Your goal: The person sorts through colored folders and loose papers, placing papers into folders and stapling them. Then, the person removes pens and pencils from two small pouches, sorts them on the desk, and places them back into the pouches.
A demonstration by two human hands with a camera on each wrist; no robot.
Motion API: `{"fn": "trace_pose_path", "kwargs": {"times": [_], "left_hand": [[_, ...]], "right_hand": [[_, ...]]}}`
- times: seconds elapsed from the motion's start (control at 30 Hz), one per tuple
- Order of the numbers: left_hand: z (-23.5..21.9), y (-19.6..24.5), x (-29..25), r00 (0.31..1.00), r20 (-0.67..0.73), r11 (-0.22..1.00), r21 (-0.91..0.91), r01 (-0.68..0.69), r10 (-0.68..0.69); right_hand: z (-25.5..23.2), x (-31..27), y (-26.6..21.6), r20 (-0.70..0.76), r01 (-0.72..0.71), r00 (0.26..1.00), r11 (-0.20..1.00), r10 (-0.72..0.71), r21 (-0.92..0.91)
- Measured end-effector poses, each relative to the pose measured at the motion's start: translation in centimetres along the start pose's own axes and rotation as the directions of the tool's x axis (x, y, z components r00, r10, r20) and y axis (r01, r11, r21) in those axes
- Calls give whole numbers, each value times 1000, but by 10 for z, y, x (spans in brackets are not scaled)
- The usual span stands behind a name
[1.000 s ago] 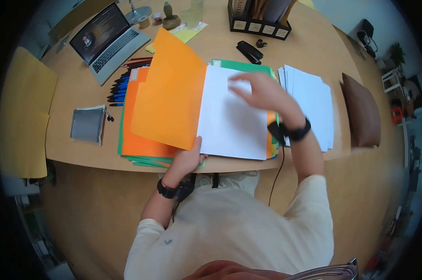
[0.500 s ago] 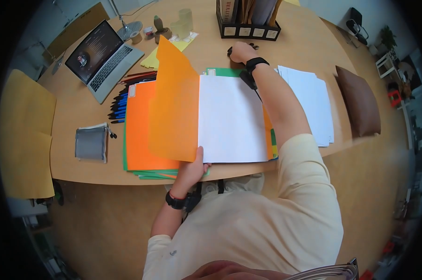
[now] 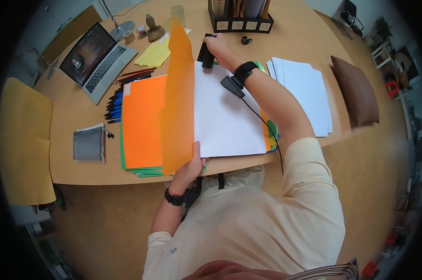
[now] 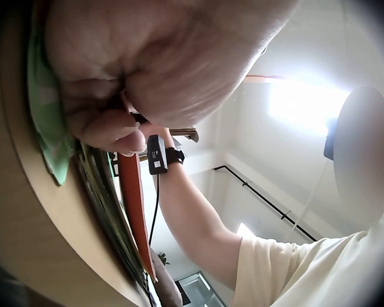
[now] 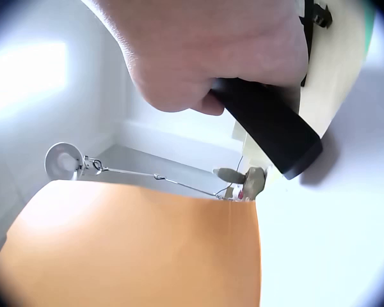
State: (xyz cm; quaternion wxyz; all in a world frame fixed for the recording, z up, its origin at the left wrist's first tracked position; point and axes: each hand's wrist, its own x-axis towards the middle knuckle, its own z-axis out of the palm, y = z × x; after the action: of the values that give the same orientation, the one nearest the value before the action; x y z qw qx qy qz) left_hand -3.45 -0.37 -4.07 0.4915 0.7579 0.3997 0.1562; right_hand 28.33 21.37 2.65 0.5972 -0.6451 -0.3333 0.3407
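My right hand [image 3: 219, 47] grips a black stapler [image 3: 206, 56] over the upper left corner of the white paper [image 3: 227, 121]. The right wrist view shows the stapler's dark body [image 5: 269, 131] jutting from the curled fingers, close over the sheet. That paper lies in an opened orange-yellow folder [image 3: 177, 102], whose front cover stands nearly upright along the paper's left side. At the bottom end of the fold, my left hand [image 3: 188, 171] pinches the folder, thumb on top and fingers curled beneath. Under it lies a stack of folders with a bright orange one [image 3: 143, 126] showing.
Loose white sheets [image 3: 302, 93] lie to the right, beside a brown cushion-like case [image 3: 358, 93]. Leftward are several pens [image 3: 114, 107], a grey zip pouch [image 3: 89, 144] and a laptop [image 3: 96, 65]. A black file holder [image 3: 241, 24] stands at the back.
My right hand went from above the paper to the stapler behind it, picked it up and brought it to the paper's upper left corner. The folder's cover has risen more upright.
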Motion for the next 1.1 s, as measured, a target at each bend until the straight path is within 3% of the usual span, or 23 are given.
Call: {"fn": "trace_pose_path", "kwargs": {"times": [0.03,0.1,0.13,0.2,0.33,0.4,0.47,0.5,0.6,0.7,0.8,0.83,0.93,0.97,1.07,1.1], "left_hand": [[-1,3,0,999,21,999,-25,40,-40],[0,0,-1,1000,7,1000,25,-15,15],[2,-4,-2,993,-24,989,103,-109,112],[3,-10,-2,985,-33,975,157,-160,167],[2,-3,-4,995,-32,993,78,-93,96],[2,3,-4,999,-40,999,-20,-25,25],[0,17,-3,990,-5,973,-186,135,-138],[1,16,-3,992,-15,977,-176,122,-126],[3,14,-2,994,-33,981,-169,100,-107],[2,16,-2,992,-25,971,-210,117,-125],[1,20,-2,990,-13,964,-226,137,-144],[1,18,-2,989,-11,966,-217,141,-147],[0,19,-1,990,-7,962,-237,138,-144],[0,20,-2,990,-6,958,-252,135,-141],[4,5,-2,984,-111,990,0,-141,140],[4,1,-2,969,-127,977,64,-204,210]], "right_hand": [[4,-2,0,-42,3,999,1000,-4,-22],[10,-5,-1,-127,6,992,998,-14,-64],[12,-6,-2,-148,4,989,997,-15,-72],[16,-9,-4,-189,1,982,996,-17,-87],[23,-7,2,-262,-27,965,990,-10,-137],[24,-4,5,-268,-18,963,988,-23,-151],[24,-10,-2,-280,-18,959,982,-36,-188],[23,-13,-5,-286,-19,957,978,-42,-206],[23,-6,2,-266,-36,964,978,-20,-205],[16,-12,-4,-172,-85,983,993,69,-86],[2,10,4,1,-227,974,973,227,26],[-9,23,13,101,-220,971,975,219,6],[-34,28,-1,128,-171,967,936,218,-307],[-38,36,-2,78,-187,967,887,241,-421],[-52,58,9,-21,-8,1000,586,-15,-810],[-62,60,12,-13,-19,1000,580,14,-814]]}}
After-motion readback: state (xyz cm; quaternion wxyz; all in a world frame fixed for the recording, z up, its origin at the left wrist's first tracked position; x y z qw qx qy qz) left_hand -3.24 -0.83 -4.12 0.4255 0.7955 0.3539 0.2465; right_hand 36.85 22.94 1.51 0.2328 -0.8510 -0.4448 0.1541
